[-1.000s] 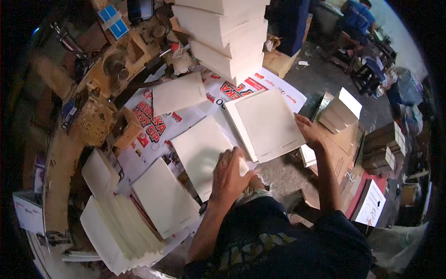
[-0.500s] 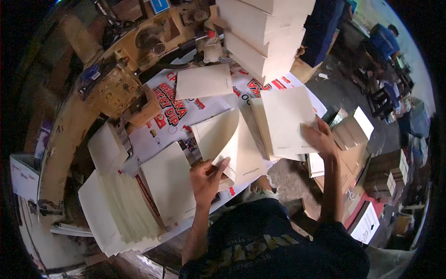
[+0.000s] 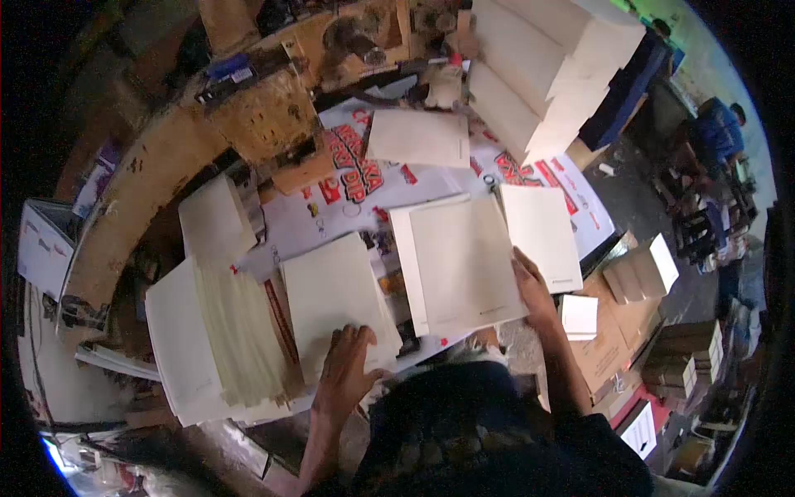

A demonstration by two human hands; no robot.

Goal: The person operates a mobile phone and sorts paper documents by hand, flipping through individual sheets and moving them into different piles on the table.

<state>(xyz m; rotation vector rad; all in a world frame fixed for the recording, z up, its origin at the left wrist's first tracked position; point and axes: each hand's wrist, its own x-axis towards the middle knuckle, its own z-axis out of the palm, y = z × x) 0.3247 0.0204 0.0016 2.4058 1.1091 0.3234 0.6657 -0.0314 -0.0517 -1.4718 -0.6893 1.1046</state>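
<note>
My left hand (image 3: 346, 364) rests with bent, separated fingers on the lower part of a cream paper stack (image 3: 330, 282), holding nothing. In my right hand (image 3: 534, 291) is the right edge of a cream paper sheet (image 3: 470, 257), which lies over the middle pile (image 3: 406, 236) and overlaps it slightly askew. Just right of that hand is another stack of cream sheets (image 3: 542, 236) with a small printed line near its lower edge. To the left of my left hand lies a fanned row of paper edges (image 3: 240, 340).
A printed white sheet with red lettering (image 3: 356, 178) covers the table. A cream sheet (image 3: 418, 137) lies farther back, near a tall paper stack (image 3: 538, 70). Wooden machinery (image 3: 265, 116) stands at back left. Cardboard boxes (image 3: 683, 356) and a person in blue (image 3: 719, 128) are on the right.
My left hand has let go of the curled sheet on the middle pile and moved onto the left stack. My right hand has come left from the right stack, bringing a sheet over the middle pile.
</note>
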